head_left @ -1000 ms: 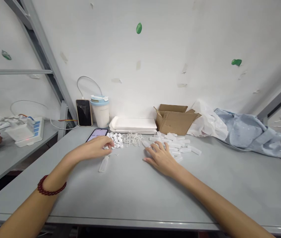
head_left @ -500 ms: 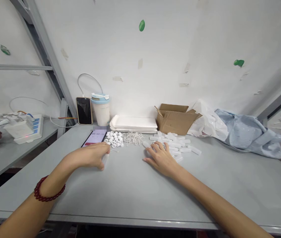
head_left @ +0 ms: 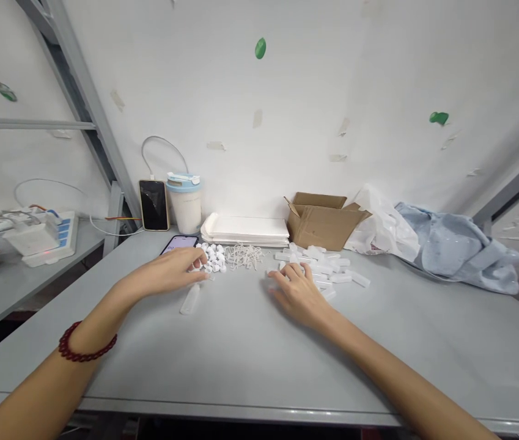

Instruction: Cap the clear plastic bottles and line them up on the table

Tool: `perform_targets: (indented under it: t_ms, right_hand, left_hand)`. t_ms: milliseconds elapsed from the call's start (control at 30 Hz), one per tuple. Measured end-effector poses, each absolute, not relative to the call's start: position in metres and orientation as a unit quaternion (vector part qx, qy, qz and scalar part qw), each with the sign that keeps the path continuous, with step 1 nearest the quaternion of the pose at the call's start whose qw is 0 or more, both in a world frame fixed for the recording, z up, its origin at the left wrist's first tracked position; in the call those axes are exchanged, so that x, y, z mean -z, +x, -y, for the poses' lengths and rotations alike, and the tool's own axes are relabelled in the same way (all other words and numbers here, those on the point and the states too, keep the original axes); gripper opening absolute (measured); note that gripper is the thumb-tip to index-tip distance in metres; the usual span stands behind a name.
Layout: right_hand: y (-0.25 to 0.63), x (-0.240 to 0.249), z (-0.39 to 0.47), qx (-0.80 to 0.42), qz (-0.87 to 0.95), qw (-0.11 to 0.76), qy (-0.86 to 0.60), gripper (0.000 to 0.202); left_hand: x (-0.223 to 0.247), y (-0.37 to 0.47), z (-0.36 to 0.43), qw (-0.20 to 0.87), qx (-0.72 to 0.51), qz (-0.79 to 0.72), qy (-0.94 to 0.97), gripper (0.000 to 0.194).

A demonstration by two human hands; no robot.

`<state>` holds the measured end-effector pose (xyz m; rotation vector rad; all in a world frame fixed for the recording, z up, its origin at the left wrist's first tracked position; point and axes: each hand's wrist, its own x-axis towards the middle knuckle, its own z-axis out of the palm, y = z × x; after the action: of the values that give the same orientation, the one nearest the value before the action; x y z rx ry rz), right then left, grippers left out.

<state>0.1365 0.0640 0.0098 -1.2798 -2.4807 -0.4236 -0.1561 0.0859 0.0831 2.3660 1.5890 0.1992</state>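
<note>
Thumb parted from the fingers, a left hand (head_left: 172, 271) hovers beside white caps (head_left: 216, 259); a lone clear tube (head_left: 189, 300) lies on the grey table (head_left: 241, 354) to its near side, long axis slanting away toward that hand. The right hand (head_left: 299, 294), farther off, arches over more tubes (head_left: 330, 266) (whether it grips any, one cannot tell) before a white wall (head_left: 172, 79).

- Soft, even light makes the wall (head_left: 305, 79) bright.
- A faint shadow lies beside the right arm (head_left: 378, 363) on the table (head_left: 241, 354).
- Under the table, it is very dark.
- The left and right sides look stretched and a bit blurry.
</note>
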Motion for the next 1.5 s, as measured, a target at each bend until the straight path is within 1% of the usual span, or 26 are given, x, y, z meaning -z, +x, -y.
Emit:
perform_targets:
  t_ms: [100, 167, 233, 333, 433, 567, 733, 867, 933, 1033, 1133, 1200, 1267, 1333, 1500]
  right_hand:
    - [0.138, -0.011, -0.065, 0.157, 0.865, 0.208, -0.429, 0.018]
    - [0.139, -0.014, -0.064, 0.145, 0.861, 0.255, -0.415, 0.017]
    - [0.139, -0.019, -0.061, 0.102, 0.855, 0.297, -0.411, 0.015]
    - [0.138, -0.026, -0.054, 0.0, 0.841, 0.336, -0.425, 0.014]
    - [0.136, -0.032, -0.048, -0.096, 0.823, 0.338, -0.446, 0.012]
    - [0.132, -0.034, -0.046, -0.169, 0.809, 0.318, -0.465, 0.008]
    - [0.129, -0.028, -0.047, -0.208, 0.809, 0.283, -0.471, 0.01]
    - [0.128, -0.024, -0.048, -0.193, 0.819, 0.257, -0.475, 0.006]
    - [0.127, -0.024, -0.048, -0.167, 0.828, 0.244, -0.476, 0.008]
    - [0.127, -0.023, -0.048, -0.124, 0.842, 0.241, -0.466, 0.012]
    - [0.127, -0.023, -0.048, -0.09, 0.849, 0.259, -0.452, 0.016]
    - [0.127, -0.023, -0.047, -0.077, 0.852, 0.267, -0.443, 0.016]
    - [0.127, -0.022, -0.047, -0.072, 0.858, 0.268, -0.433, 0.014]
    - [0.127, -0.021, -0.047, -0.073, 0.862, 0.261, -0.428, 0.013]
    - [0.126, -0.019, -0.048, -0.075, 0.865, 0.258, -0.424, 0.015]
  left_hand:
    - [-0.077, -0.138, -0.096, 0.116, -0.12, -0.524, 0.835, 0.025]
    - [-0.071, -0.123, -0.104, 0.101, -0.138, -0.499, 0.849, 0.024]
    - [-0.066, -0.108, -0.113, 0.071, -0.144, -0.476, 0.865, 0.023]
    - [-0.06, -0.09, -0.13, 0.045, -0.148, -0.47, 0.869, 0.025]
    - [-0.06, -0.078, -0.144, 0.03, -0.145, -0.47, 0.87, 0.031]
    - [-0.063, -0.068, -0.152, 0.036, -0.13, -0.461, 0.877, 0.021]
    - [-0.067, -0.07, -0.147, 0.047, -0.165, -0.459, 0.872, 0.023]
    - [-0.069, -0.079, -0.136, 0.067, -0.224, -0.467, 0.853, 0.025]
    - [-0.07, -0.082, -0.127, 0.116, -0.268, -0.478, 0.828, 0.025]
    - [-0.07, -0.082, -0.107, 0.282, -0.328, -0.482, 0.762, 0.024]
    - [-0.071, -0.078, -0.087, 0.442, -0.324, -0.457, 0.7, 0.028]
    - [-0.072, -0.074, -0.077, 0.505, -0.307, -0.435, 0.679, 0.029]
    - [-0.071, -0.071, -0.07, 0.53, -0.294, -0.418, 0.677, 0.024]
    - [-0.069, -0.069, -0.067, 0.531, -0.29, -0.411, 0.682, 0.019]
    - [-0.061, -0.066, -0.068, 0.534, -0.289, -0.396, 0.689, 0.017]
